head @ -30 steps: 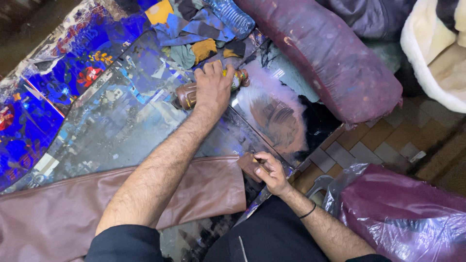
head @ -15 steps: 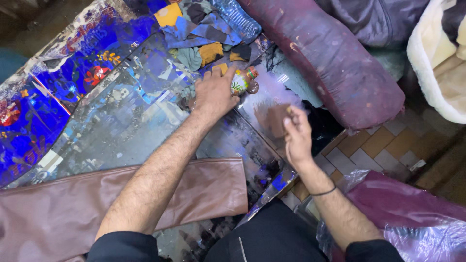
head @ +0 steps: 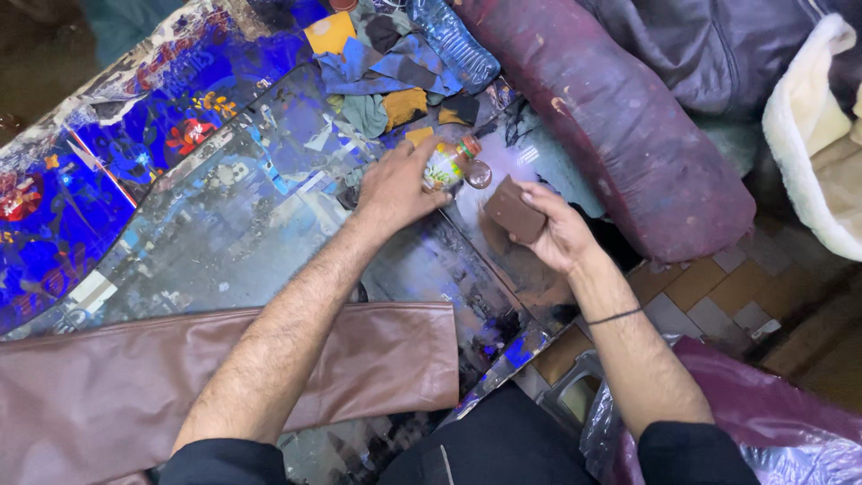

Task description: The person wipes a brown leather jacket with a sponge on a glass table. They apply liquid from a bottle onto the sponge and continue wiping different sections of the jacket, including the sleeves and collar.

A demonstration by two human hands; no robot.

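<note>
A: Start with the biggest thing. The table (head: 224, 224) is a glossy sheet over blue prints, already smeared and patchy with stain. A long brown leather strip (head: 224, 377) lies along its near edge, just under the left forearm.

B: So a spill would likely run toward that leather?

A: That is my worry. Across the far side lies a maroon leather roll (head: 620, 135), and behind the hands a heap of cloth scraps (head: 386, 81) with a clear plastic bottle (head: 453, 40) lying on it. All of it sits close enough to catch drips.

B: What is in the hands?

A: The left hand (head: 395, 193) is wrapped around a small bottle (head: 449, 162), fingers curled tight on its body, and the bottle is tipped sideways with its mouth toward the right hand. The right hand (head: 557, 233) is cupped and closed on a brown pad (head: 514, 211), held just beside the bottle's mouth, above the right end of the table.

B: Is there a cap on it?

A: I cannot tell; the mouth end is blurred. If it is open, tipping too far could flood the pad and send liquid through the fingers onto the glass, and on to the strip.

B: Anything else?

A: The bottle is gripped one-handed over a slick surface. A slip could drop it onto the sheet, where I would expect it to roll off the edge toward the tiled floor (head: 709, 296).
</note>
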